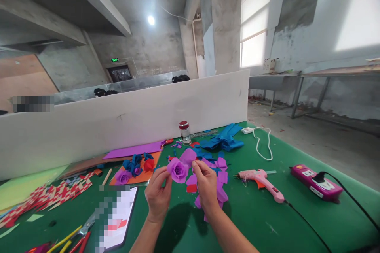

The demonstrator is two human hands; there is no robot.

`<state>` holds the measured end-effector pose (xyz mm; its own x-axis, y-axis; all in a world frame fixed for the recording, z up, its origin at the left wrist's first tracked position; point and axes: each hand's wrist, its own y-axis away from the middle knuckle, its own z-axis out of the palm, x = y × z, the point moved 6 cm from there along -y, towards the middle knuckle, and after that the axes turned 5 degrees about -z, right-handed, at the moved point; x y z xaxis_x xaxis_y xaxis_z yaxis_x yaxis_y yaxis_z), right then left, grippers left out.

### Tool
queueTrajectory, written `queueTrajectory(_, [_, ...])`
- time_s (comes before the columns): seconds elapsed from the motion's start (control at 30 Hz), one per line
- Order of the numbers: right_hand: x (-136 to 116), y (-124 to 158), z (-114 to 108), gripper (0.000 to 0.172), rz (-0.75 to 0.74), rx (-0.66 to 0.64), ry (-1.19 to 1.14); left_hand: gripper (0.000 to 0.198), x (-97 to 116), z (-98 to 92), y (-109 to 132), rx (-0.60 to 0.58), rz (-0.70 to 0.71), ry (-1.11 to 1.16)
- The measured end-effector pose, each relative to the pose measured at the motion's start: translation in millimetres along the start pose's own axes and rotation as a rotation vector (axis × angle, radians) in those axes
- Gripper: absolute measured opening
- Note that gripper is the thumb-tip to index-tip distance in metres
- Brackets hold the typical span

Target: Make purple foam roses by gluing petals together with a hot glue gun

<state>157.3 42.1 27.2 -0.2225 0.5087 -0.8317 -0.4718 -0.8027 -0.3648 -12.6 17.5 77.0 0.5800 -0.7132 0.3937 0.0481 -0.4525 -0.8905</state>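
My left hand [158, 195] pinches the underside of a purple paper rose [178, 170] from the left. Between the fingertips of my right hand [205, 182] is a single purple paper petal [188, 157], held up against the rose's upper right edge. Whether the petal is stuck to the rose I cannot tell. Loose purple petals [222, 193] lie on the green table below and behind my right hand. To the right rests a pink glue gun [261, 180], its nozzle pointing left.
Finished paper flowers [136, 166] lie on an orange sheet [118, 178]. Blue crepe paper [225, 139] and a red-lidded jar [184, 132] stand near the white partition [148, 114]. A phone [121, 217], pliers [86, 227] and a magenta power strip [316, 182] are on the table.
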Motion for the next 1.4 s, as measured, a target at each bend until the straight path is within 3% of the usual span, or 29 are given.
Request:
queueTrajectory(0.27, [-4.8, 0.4, 1.1, 0.025, -0.034, -0.013, -0.041, 0.008, -0.1, -2.4, 1.6, -0.006, 0.023, 0.004])
queueTrajectory(0.63, [-5.9, 15.3, 15.6, 0.025, -0.09, -0.047, -0.024, 0.009, -16.1, 4.2, 12.8, 0.045, -0.198, 0.081])
queueTrajectory(0.83, [-7.8, 22.6, 23.4, 0.026, -0.09, -0.102, -0.037, 0.01, -19.7, 4.9, 15.5, 0.011, -0.184, 0.07])
queueTrajectory(1.4, [5.9, 27.8, 27.7, 0.027, 0.071, -0.127, -0.185, 0.009, -15.5, 5.1, 13.2, -0.03, -0.197, 0.016])
